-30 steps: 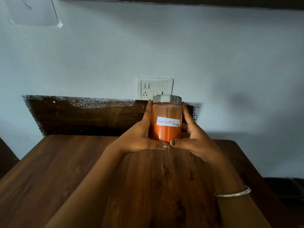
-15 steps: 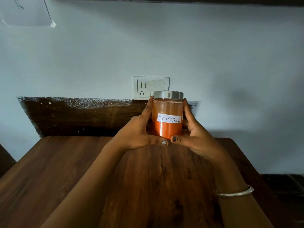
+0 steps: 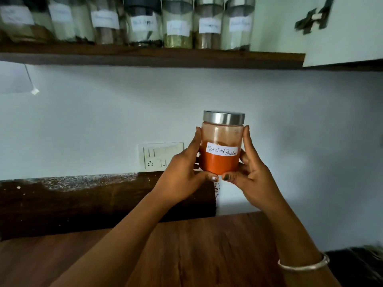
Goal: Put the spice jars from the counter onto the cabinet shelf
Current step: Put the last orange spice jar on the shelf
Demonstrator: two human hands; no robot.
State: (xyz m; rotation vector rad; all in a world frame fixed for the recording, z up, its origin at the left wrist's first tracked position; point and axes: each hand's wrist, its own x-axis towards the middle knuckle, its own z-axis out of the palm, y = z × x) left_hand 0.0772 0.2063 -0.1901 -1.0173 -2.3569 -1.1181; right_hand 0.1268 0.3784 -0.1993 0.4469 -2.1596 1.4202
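Fingers [image 3: 195, 139] of both hands curl round the red chilli powder jar [image 3: 219, 162]: index tips up by its shoulder on either side, thumbs meeting under the front of its base. L hand [image 3: 184, 175] & R hand [image 3: 251, 179] share the grip evenly, neither nearer. Jar's upright, steel lid [image 3: 223, 118] on top, held in the air well above the counter [image 3: 186, 249], in front of the wall. Cabinet shelf [image 3: 145, 58] lies above the fingers. The jar's long axis is vertical, so it prob. needs lifting only, no turning. Row of jars [image 3: 178, 23] fills the shelf from its left edge. The bare bit is at the right end, by the cabinet door [image 3: 342, 34], so up & a touch right, I'd say.
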